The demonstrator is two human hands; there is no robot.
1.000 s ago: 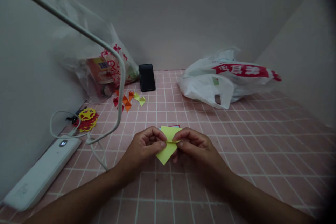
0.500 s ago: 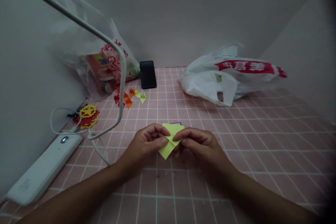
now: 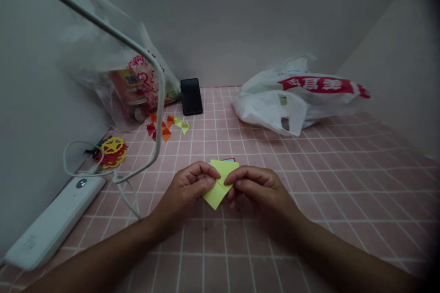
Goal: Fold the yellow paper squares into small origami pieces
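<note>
A yellow-green paper square (image 3: pixel 217 192) is held just above the pink tiled table (image 3: pixel 326 178) in front of me. My left hand (image 3: pixel 187 187) pinches its left part between thumb and fingers. My right hand (image 3: pixel 259 187) pinches its right part, fingers curled over a fold. Behind the hands, a small stack of coloured sheets (image 3: pixel 229 161) lies on the table, mostly hidden by the paper.
Small folded paper pieces (image 3: pixel 167 127) in red, orange and yellow lie at the back left. A black phone (image 3: pixel 191 96) leans on the wall. A clear bag (image 3: pixel 130 87), a white bag (image 3: pixel 295 100), paper cut-outs (image 3: pixel 112 152), a white lamp base (image 3: pixel 51 224) and cable (image 3: pixel 130 192) surround them.
The fold in the yellow-green paper has been pressed further and my hands have drawn slightly closer. The view has shifted a little.
</note>
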